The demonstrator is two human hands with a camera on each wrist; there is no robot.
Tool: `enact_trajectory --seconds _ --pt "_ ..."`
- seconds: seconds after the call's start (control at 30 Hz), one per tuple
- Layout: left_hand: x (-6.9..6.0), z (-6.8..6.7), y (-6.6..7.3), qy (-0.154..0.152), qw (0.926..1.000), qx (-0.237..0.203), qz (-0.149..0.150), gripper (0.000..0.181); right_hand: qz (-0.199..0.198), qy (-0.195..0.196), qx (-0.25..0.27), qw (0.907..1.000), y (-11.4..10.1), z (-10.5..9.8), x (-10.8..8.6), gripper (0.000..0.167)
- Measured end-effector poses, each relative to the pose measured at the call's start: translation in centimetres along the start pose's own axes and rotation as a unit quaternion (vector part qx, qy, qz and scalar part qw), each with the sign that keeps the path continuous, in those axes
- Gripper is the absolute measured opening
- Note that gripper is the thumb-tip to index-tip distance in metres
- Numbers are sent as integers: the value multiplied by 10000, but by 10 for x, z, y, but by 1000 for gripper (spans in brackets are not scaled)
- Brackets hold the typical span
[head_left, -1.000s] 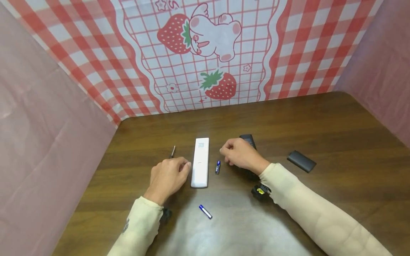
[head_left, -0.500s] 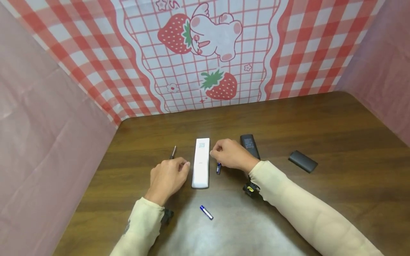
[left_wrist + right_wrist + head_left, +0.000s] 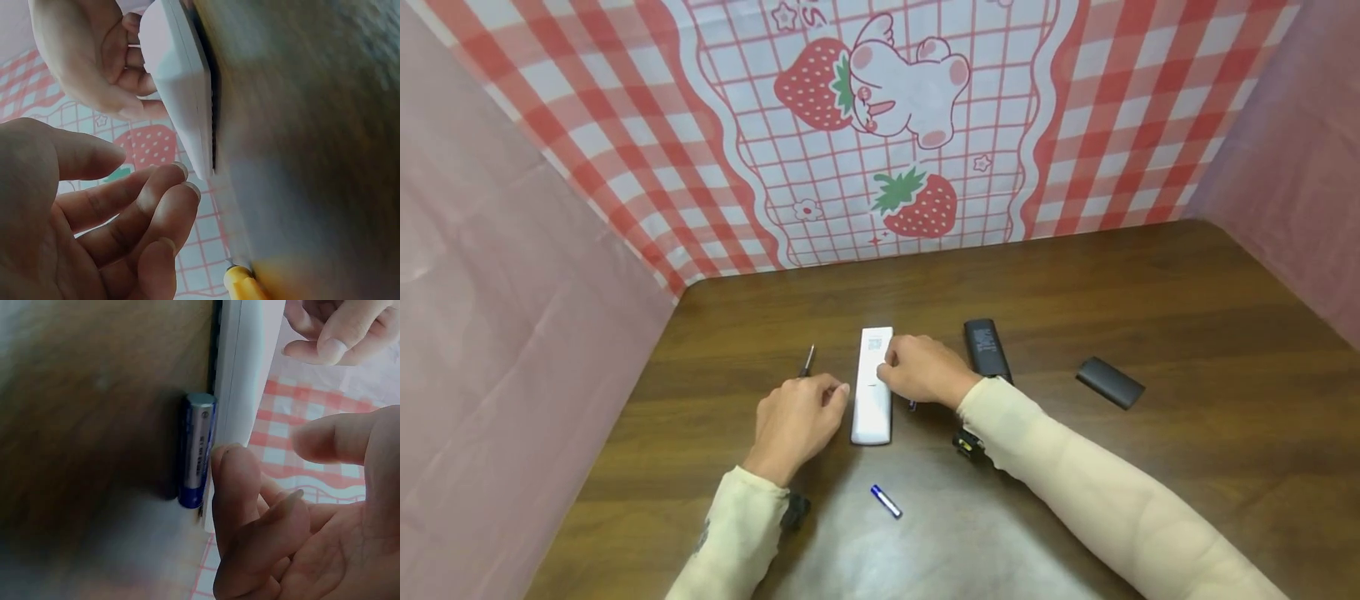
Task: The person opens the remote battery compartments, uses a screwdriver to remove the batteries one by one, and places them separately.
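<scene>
A white remote control (image 3: 872,408) lies face down on the table, a small printed code near its far end. My right hand (image 3: 925,371) is at its right edge, fingertips over or against the back; the right wrist view shows the thumb apart from the bent fingers and nothing between them. Beside the remote, mostly under that hand, lies a blue and silver battery (image 3: 197,450). To the left of the remote, my left hand (image 3: 797,419) hovers with loosely bent fingers (image 3: 169,212) and holds nothing. A second battery (image 3: 886,502) lies nearer to me.
A black remote control (image 3: 987,346) lies right of the white one, partly behind my right forearm. Farther right is a flat black rectangular piece (image 3: 1110,382). A thin screwdriver (image 3: 808,360) lies beyond my left hand. A checked cloth (image 3: 917,267) hangs behind the table.
My right hand has moved left, from near the black remote across the battery to the white remote's right edge, uncovering more of the black remote. My left hand has stayed nearly still.
</scene>
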State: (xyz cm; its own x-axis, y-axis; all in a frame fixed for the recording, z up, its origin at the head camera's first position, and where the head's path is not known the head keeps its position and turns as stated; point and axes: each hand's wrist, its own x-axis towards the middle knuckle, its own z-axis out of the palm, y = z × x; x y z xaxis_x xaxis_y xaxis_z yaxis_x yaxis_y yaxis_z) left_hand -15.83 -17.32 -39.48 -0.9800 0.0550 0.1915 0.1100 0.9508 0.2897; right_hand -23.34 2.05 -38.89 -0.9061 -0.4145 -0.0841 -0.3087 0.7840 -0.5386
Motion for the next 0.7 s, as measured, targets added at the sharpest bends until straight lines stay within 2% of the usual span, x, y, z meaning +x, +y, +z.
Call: enact_trajectory --seconds 0.23,0.43,0.6,0.7 --pt "0 2 0 113 9999 8 46 23 10 53 -597 9982 -9 5 6 41" --pt "0 3 -1 199 9997 -28 112 22 204 60 -1037 9944 -17 12 9 52" --pt "0 4 -1 144 9997 -123 169 21 338 38 -1257 9915 -22 18 10 69" --pt "1 4 -1 131 9996 -157 174 21 353 53 -1342 9903 -24 19 11 71"
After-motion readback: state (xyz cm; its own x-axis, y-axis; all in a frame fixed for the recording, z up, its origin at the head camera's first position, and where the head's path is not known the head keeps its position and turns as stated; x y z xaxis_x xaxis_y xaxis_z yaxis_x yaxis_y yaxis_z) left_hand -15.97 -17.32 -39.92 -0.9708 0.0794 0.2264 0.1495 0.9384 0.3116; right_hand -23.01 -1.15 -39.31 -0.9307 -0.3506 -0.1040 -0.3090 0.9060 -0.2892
